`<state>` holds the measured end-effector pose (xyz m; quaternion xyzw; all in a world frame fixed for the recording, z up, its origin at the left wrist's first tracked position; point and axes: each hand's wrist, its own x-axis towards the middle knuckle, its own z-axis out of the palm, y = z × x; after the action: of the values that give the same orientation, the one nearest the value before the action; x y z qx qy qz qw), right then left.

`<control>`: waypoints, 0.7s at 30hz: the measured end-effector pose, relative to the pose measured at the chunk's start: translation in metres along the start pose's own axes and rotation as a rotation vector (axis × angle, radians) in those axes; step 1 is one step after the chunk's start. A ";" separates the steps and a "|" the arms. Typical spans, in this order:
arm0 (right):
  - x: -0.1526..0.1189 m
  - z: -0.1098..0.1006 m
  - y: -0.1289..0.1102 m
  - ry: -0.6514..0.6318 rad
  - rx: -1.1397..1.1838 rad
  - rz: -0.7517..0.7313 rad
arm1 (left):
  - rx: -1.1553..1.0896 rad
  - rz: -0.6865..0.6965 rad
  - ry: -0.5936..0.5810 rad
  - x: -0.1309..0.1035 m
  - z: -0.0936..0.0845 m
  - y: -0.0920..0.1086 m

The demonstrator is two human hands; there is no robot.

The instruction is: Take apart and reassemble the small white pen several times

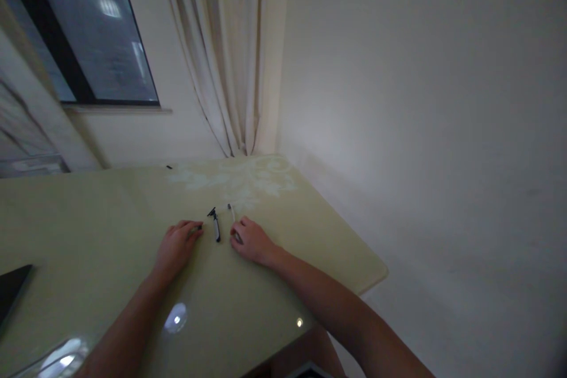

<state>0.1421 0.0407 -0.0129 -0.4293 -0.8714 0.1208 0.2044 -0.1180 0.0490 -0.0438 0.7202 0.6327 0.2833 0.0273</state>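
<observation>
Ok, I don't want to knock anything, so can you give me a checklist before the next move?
- Razor lying free between the hands: ok, neither touches razor.
- Left hand has the small dark piece at its fingers: ok.
- Right hand gripping the slim pale stick: cannot tell, fingers hide it.
- Both hands clear of the table edges: ok.
- All small items near the hands: not ok, a dark scrap lies by the back edge.
</observation>
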 end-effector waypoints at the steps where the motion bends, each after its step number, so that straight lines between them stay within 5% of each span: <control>1: 0.000 0.001 -0.001 0.009 -0.021 -0.011 | -0.004 -0.006 -0.001 0.001 0.000 -0.001; 11: -0.004 0.008 -0.014 0.042 -0.122 -0.092 | 0.056 -0.037 0.057 -0.007 -0.010 0.008; 15: -0.008 0.003 -0.016 0.060 -0.039 -0.061 | 0.143 -0.014 0.100 -0.017 -0.020 0.044; 21: -0.005 -0.006 -0.003 0.126 0.263 0.107 | 0.449 -0.070 -0.091 -0.029 -0.024 0.105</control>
<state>0.1453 0.0350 -0.0073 -0.4515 -0.8092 0.2175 0.3065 -0.0353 -0.0061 0.0071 0.6978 0.7026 0.1017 -0.0954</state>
